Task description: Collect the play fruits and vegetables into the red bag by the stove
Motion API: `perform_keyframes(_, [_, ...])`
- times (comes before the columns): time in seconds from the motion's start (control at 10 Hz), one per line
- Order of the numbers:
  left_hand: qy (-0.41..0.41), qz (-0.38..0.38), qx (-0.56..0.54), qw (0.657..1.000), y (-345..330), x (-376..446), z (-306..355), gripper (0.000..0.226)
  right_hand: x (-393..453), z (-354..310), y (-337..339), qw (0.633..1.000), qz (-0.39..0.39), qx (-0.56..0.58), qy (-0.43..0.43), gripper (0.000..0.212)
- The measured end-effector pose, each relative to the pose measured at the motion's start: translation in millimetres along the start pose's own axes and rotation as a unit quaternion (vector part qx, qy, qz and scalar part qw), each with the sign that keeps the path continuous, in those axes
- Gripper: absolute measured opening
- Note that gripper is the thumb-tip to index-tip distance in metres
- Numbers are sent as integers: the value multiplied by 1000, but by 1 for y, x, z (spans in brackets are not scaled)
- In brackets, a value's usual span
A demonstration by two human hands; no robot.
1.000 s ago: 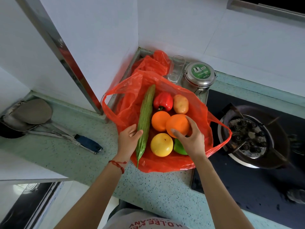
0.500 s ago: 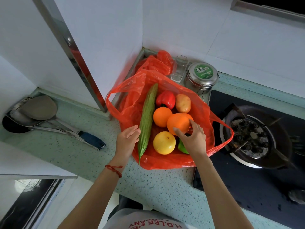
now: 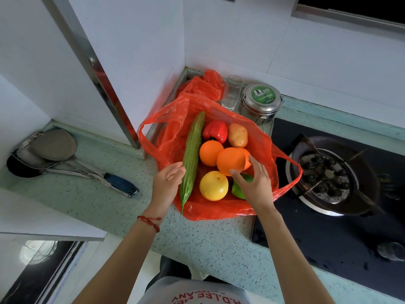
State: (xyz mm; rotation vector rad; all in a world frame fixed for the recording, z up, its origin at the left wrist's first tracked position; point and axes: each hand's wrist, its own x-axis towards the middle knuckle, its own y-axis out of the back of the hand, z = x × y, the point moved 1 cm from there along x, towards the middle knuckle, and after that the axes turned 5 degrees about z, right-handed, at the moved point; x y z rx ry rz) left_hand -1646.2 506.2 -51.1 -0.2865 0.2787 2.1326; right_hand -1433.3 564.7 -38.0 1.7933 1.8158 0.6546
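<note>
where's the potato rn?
Head view: potato lies in the red bag, at its far side, right of the red pepper, near the steel tin.

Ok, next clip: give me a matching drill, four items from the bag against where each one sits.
Things:
1. cucumber
2. potato
3. yellow fruit
4. red pepper

Places:
A. nearest the tin
B. along the bag's left side, by the left hand
C. between cucumber and potato
D. front, beside the cucumber's tip

Pairs: 1-B, 2-A, 3-D, 4-C
</note>
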Motion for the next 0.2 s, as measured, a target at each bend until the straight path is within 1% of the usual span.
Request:
perform_keyframes(0.1, [-48, -23, 44, 998, -6, -4, 6, 32, -6, 5, 8, 1000, 6, 0, 25, 69])
perform_keyframes(0.2, [-89, -50, 119, 988, -15, -12, 10, 38, -13, 12, 17, 998, 20, -28, 45, 65])
